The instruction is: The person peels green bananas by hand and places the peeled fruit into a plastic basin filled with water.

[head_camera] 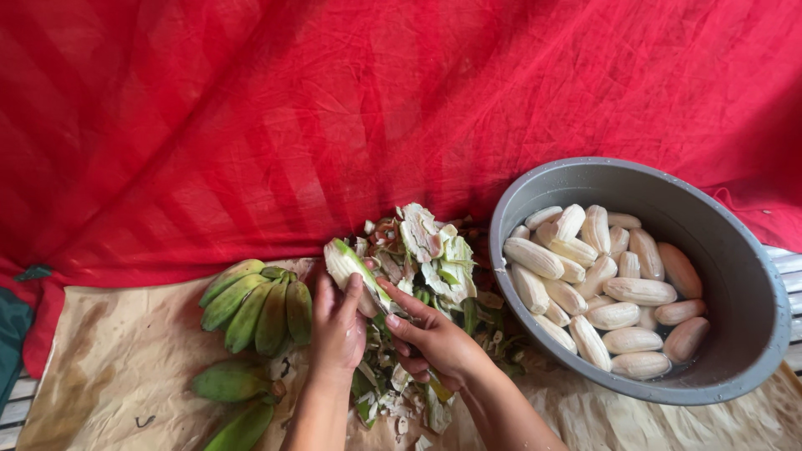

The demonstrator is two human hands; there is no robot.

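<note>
Both forearms reach up from the bottom edge and meet over a heap of green and pale banana peelings. The left hand is wrapped around the lower end of a half-peeled green banana, thumb up along its side, holding it tilted with its tip pointing up and to the left. The right hand is curled tight just beside it, fingers closed on what looks like a small knife; the blade is mostly hidden, pressed against the banana's lower end. To the left, a bunch of unpeeled green bananas lies on crumpled brown paper. To the right, a round grey plastic basin holds many peeled whitish bananas. Red cloth hangs behind.
</note>
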